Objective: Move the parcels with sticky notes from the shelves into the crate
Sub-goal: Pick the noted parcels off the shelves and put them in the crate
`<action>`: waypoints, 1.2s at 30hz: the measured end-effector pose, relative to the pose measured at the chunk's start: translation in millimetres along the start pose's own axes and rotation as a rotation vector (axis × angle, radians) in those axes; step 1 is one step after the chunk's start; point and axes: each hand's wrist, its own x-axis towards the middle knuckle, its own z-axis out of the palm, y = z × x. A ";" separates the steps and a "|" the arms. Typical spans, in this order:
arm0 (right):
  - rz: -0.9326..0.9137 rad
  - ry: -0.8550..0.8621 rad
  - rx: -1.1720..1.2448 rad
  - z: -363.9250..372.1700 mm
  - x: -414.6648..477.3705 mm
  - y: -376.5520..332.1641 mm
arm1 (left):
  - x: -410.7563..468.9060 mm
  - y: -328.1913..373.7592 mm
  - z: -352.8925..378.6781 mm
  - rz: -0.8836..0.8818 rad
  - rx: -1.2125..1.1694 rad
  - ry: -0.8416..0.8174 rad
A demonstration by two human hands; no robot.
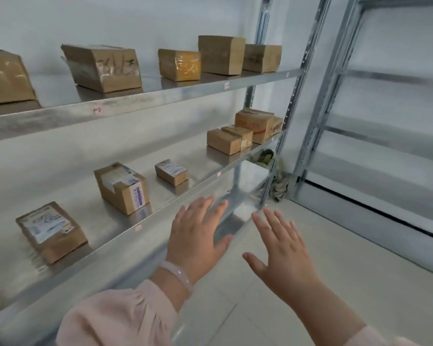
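Observation:
My left hand [198, 236] and my right hand [283, 248] are held out flat with fingers spread, empty, in front of the lower shelf's front edge [145, 228]. On that lower shelf lie three labelled cardboard parcels: one at the left [51, 231], one in the middle [121, 187] and a small one [171, 172]. Further right sits a cluster of boxes [245, 132]. The upper shelf [135, 101] carries several brown parcels, among them a taped box [103, 67] and a box with an orange face [180, 64]. No sticky note is clearly visible, and no crate is in view.
A second metal rack [375, 101] stands to the right with bare shelves. Crumpled cloth [280, 186] lies on the floor by the rack's upright. Pale tiled floor [360, 283] spreads out to the right of my hands.

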 end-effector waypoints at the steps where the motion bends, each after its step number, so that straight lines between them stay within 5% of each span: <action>1: 0.010 0.005 -0.015 2.5 13.9 8.8 | 16.1 -2.6 9.4 0.007 -0.003 0.000; 19: 0.115 -0.020 0.011 68.6 242.2 139.9 | 274.8 -48.2 136.9 0.013 -0.046 -0.091; 36: -0.158 -0.188 0.187 113.2 460.2 326.1 | 428.0 -17.6 259.8 -0.500 -0.098 -0.004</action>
